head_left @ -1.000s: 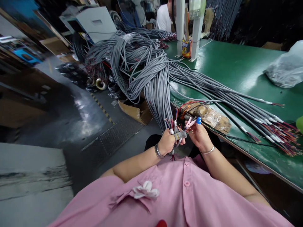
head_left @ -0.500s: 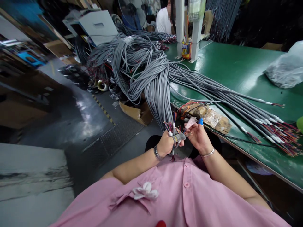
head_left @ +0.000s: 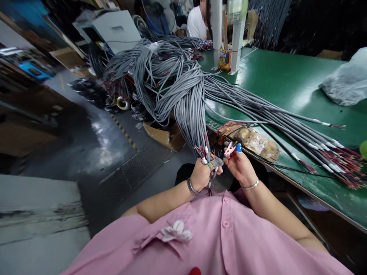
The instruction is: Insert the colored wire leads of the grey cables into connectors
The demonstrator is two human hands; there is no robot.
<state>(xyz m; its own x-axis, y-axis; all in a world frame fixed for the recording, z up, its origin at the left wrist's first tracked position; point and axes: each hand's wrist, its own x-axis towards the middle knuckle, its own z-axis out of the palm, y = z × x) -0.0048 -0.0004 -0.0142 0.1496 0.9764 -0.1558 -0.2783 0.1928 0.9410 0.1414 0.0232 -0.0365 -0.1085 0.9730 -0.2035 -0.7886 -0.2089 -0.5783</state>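
Observation:
My left hand (head_left: pixel 201 174) is closed around grey cables (head_left: pixel 192 122) near their ends, in front of my body. Grey wrapping with a yellow stripe covers its thumb. Fanned coloured wires (head_left: pixel 215 154) stick up by that thumb, and more wire ends show above the fist. A short cable end points down below it. Just to the right, my right hand (head_left: pixel 240 165) pinches a small pink clip (head_left: pixel 229 149) that looks like a clothes peg, close to the fanned wires. A blue cover (head_left: pixel 238 147) sits on one of its digits.
On the green table (head_left: pixel 289 72) lie more cables (head_left: pixel 275 114) with stripped ends, a taped cardboard-wrapped block (head_left: pixel 252 140) at the edge, and a plastic bag (head_left: pixel 346 80). White posts (head_left: pixel 236 49) stand behind. A cardboard box (head_left: pixel 163 137) is below left. Someone in white (head_left: pixel 196 23) is at the back.
The pink clip, blurred before, has turned and now shows its two legs. The wires by my left thumb have spread into a fan. Both hands stay nearly in place.

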